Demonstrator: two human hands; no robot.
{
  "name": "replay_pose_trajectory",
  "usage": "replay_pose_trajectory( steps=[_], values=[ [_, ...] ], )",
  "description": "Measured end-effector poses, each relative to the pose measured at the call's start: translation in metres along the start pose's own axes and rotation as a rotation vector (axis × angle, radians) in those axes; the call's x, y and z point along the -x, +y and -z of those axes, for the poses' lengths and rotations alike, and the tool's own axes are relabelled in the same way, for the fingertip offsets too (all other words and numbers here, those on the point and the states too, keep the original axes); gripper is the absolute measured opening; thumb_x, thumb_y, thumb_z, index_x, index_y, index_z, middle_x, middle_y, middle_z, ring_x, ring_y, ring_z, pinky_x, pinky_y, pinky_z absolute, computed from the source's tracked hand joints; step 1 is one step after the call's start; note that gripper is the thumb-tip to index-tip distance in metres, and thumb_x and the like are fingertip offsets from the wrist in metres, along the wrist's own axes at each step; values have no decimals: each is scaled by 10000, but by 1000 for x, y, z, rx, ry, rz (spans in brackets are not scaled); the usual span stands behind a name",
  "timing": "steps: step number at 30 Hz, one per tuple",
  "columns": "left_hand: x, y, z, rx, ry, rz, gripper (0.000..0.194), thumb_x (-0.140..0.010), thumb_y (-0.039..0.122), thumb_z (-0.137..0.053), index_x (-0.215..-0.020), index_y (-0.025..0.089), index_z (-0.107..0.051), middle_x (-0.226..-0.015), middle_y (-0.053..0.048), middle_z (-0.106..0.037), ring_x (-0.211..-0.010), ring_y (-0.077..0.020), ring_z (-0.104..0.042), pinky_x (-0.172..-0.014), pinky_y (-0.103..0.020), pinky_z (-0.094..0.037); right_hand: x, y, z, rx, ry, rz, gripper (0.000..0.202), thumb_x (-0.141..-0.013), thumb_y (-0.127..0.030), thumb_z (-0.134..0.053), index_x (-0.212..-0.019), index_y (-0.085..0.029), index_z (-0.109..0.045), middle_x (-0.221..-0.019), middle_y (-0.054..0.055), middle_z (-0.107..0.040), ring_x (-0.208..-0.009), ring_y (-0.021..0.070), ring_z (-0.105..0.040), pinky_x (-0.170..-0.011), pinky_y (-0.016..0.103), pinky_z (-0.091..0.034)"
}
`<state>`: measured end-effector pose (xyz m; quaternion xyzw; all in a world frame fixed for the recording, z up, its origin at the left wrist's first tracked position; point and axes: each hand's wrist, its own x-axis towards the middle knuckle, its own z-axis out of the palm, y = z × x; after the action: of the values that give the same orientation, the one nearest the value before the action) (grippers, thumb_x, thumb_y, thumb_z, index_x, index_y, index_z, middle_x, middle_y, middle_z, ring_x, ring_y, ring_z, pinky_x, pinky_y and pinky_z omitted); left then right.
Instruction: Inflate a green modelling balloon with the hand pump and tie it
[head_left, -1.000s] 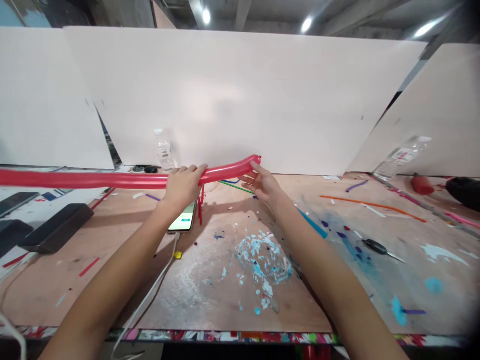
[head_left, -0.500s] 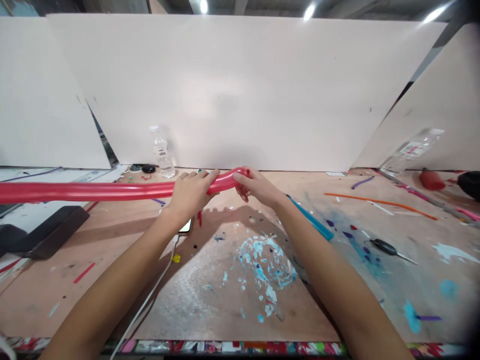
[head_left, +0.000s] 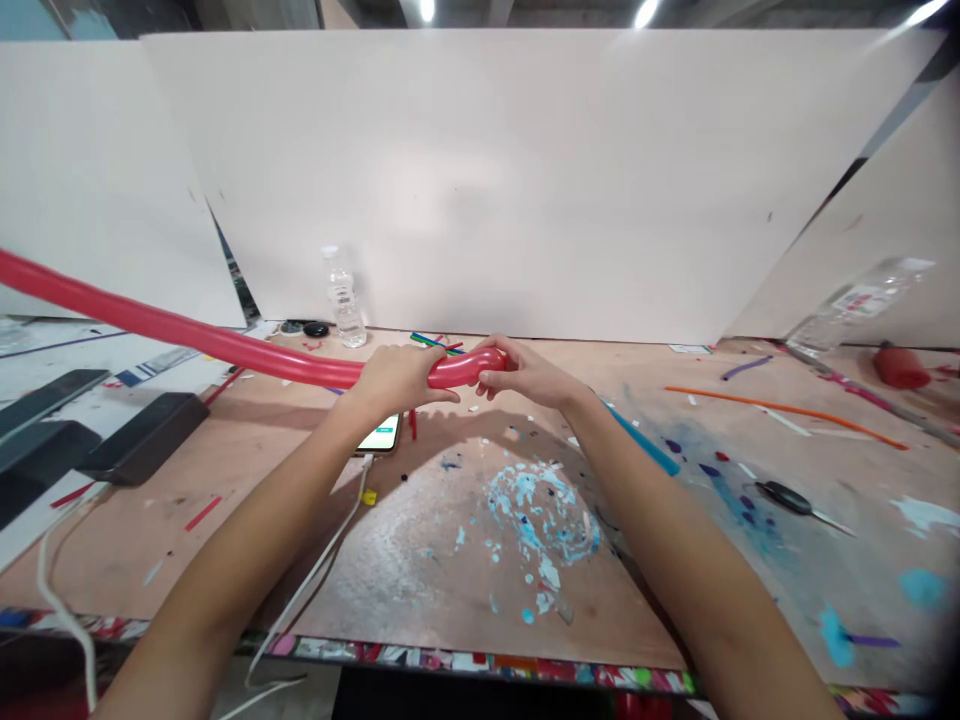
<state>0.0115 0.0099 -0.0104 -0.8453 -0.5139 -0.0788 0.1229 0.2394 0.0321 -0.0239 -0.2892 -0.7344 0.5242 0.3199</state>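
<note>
Both hands are gripping the red balloon [head_left: 225, 345] above the table [head_left: 450, 560]: right hand [head_left: 525, 375] pinching its right end, left hand [head_left: 397, 380] closed just beside, its length running far left.

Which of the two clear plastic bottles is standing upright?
The small water bottle at the white back panel, left of the hands, stands upright with its cap on top. The other bottle, at the far right, leans steeply against the side panel.

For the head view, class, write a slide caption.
Left hand and right hand grip a long red balloon near its end.
</note>
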Motion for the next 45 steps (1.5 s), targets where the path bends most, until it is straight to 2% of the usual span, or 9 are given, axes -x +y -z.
replay_pose_trajectory(
  steps=[4, 7, 11, 14, 20, 27, 34, 40, 45],
  values=[
    [3, 0, 9, 33, -23, 2, 680, -744, 765, -499, -1143, 225, -607, -912, -94, -721, -824, -285, -665, -644, -311, -400, -1, -5, -2, 101, 34, 54, 353, -788, -291, -717, -1073, -188, -535, -866, 30, -654, -731, 147, -653, -664, 285, -557],
    [3, 0, 12, 0, 27, 7, 595, -778, 695, -536, -1161, 244, -595, -924, -78, -724, -841, -280, -671, -634, -304, -389, -1, -8, -1, 157, 49, 62, 356, -819, -360, -696, -1086, -192, -532, -897, 47, -660, -707, 146, -658, -587, 253, -543],
    [3, 2, 10, -74, 143, 13, 437, -841, 550, -563, -1148, 242, -599, -996, -70, -714, -937, -279, -660, -709, -322, -406, -1, -11, -2, 206, 95, -58, 397, -897, -548, -538, -1092, -203, -530, -752, 45, -670, -566, 139, -642, -380, 185, -411],
    [3, 6, 9, -98, 173, 17, 409, -860, 509, -554, -1146, 220, -595, -1008, -76, -707, -970, -276, -650, -769, -336, -412, -2, -12, -3, 180, 142, -80, 403, -913, -587, -480, -1036, -208, -542, -683, 33, -658, -503, 127, -618, -334, 168, -351],
    [3, 12, 10, -71, 124, 73, 474, -817, 572, -566, -1142, 228, -591, -989, -84, -715, -911, -288, -664, -680, -323, -408, -2, -11, -3, 145, 125, 2, 311, -897, -454, -583, -1081, -203, -576, -753, 43, -660, -598, 131, -632, -409, 186, -442],
    [4, 3, 15, 98, 39, 89, 582, -746, 677, -560, -1133, 245, -608, -879, -66, -724, -781, -261, -660, -589, -293, -366, -2, -12, -5, 161, 111, 100, 315, -867, -370, -630, -1107, -175, -570, -757, 30, -633, -657, 144, -624, -464, 215, -483],
    [9, -4, 29, 322, 4, -21, 430, -744, 616, -598, -888, 215, -655, -779, -33, -693, -679, -182, -604, -570, -266, -345, 1, -23, -6, 176, 44, 181, 298, -844, -319, -650, -1100, -183, -579, -817, 18, -624, -626, 112, -591, -531, 234, -494],
    [9, -4, 31, 313, 27, -19, 426, -746, 599, -595, -903, 205, -641, -820, -46, -691, -703, -184, -596, -601, -271, -363, 0, -20, -9, 248, 95, 249, 282, -839, -303, -648, -1093, -200, -579, -841, 5, -594, -641, 99, -559, -576, 235, -469],
    [14, -6, 42, 453, -108, -36, 437, -720, 594, -620, -874, 187, -641, -742, -16, -659, -642, -161, -569, -572, -260, -359, -1, -23, -15, 260, 94, 253, 306, -836, -350, -655, -1087, -190, -583, -883, 22, -608, -681, 106, -573, -614, 241, -482]
  ],
)
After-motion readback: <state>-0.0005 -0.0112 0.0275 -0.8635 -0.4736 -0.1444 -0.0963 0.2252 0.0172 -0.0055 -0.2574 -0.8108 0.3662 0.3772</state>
